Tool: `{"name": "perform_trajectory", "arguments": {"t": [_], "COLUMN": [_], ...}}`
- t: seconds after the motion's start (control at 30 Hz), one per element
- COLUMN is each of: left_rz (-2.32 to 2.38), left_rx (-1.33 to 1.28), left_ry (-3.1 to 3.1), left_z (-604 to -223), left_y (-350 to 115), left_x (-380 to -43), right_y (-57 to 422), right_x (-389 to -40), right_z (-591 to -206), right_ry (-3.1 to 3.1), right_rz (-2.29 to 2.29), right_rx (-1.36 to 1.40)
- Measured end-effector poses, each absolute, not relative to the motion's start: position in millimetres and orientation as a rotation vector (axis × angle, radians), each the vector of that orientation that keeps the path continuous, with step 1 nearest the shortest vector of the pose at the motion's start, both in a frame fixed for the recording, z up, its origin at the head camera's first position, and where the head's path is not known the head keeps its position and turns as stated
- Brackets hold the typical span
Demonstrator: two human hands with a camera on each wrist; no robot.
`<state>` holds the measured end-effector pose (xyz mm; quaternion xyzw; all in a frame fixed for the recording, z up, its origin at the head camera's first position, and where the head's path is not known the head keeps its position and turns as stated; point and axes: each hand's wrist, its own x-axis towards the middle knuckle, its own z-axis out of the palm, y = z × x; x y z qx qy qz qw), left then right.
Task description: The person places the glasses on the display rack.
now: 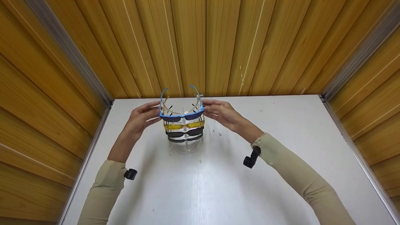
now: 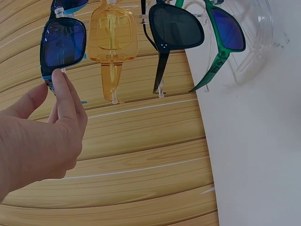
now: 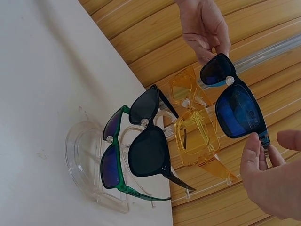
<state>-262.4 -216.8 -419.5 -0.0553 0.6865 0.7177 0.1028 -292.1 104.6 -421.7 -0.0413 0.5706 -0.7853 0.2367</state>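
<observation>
Blue-framed sunglasses (image 1: 193,116) with dark lenses sit at the top of a clear display stand (image 1: 187,151), their temples pointing back. My left hand (image 1: 140,120) pinches one temple near the hinge, thumb on one side and fingers on the other in the left wrist view. On the opposite side, my right hand (image 1: 222,115) pinches the other temple close to the lens. Below hang yellow glasses (image 1: 173,127), then black sunglasses (image 1: 195,132). Lowest come green-framed sunglasses (image 3: 121,167) with bluish-purple lenses. The stand's post is largely hidden behind the glasses.
The stand rests on a white table (image 1: 200,193), towards its back edge. Behind and on both sides rise wood-patterned panel walls (image 1: 218,47). Black wrist mounts (image 1: 250,161) are on both sleeves.
</observation>
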Motion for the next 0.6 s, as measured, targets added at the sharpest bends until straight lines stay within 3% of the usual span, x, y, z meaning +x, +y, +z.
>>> {"name": "perform_trajectory", "arguments": {"t": [0.6], "left_rz": [2.028], "left_rx": [-0.206], "left_ry": [2.102], "left_z": [-424.4], "left_y": [-230.3], "left_x": [-264.1], "right_y": [134.2], "right_x": [-293.4], "right_z": [-426.3], "right_ry": [1.681], "right_rz": [-1.993], "right_rx": [-0.234]}}
